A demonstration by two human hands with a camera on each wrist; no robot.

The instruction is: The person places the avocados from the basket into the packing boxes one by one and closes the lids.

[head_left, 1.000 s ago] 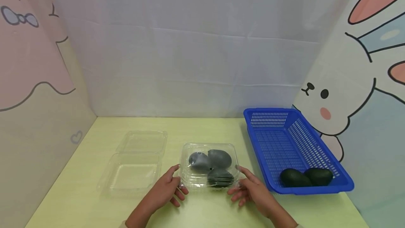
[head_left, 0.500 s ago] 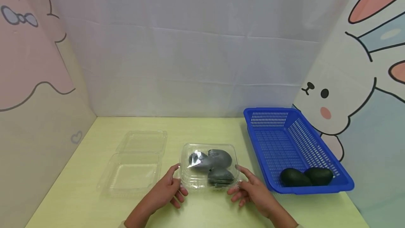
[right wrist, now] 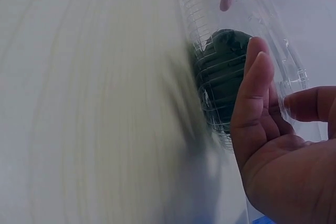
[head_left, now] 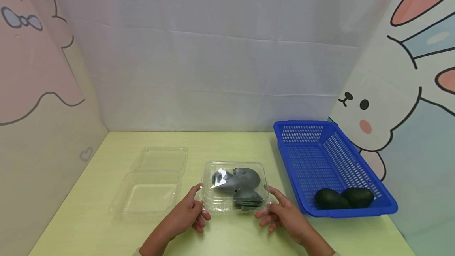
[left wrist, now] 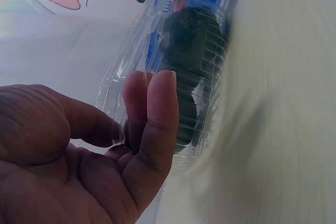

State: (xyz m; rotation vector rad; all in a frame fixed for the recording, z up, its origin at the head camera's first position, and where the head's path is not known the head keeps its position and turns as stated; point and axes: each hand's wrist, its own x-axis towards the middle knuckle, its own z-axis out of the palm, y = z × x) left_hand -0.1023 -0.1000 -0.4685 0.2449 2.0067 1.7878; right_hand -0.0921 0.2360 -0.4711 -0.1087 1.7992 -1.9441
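A clear plastic clamshell box [head_left: 217, 205] with its lid down sits in front of me at the middle of the table. Three dark green avocados [head_left: 247, 178] show through its lid. My left hand [head_left: 188, 209] pinches the box's left edge between thumb and fingers. At the opposite edge my right hand [head_left: 286, 213] pinches the rim the same way. Low in the box, an avocado [right wrist: 223, 77] shows through the ribbed side wall in the right wrist view. The left wrist view has dark avocados [left wrist: 191, 40] behind the clear wall, partly hidden by my fingers.
A second clamshell box [head_left: 149, 196], lid folded back, lies to the left with nothing in it. On the right stands a blue perforated basket [head_left: 305, 161] with two avocados [head_left: 357, 198] at its near end. Printed cloth walls [head_left: 227, 70] bound the table behind and at both sides.
The glare on the lid over the left avocado has grown brighter since a second ago, and the avocados look slightly shifted through the plastic. Both hands keep their grip in the same place.
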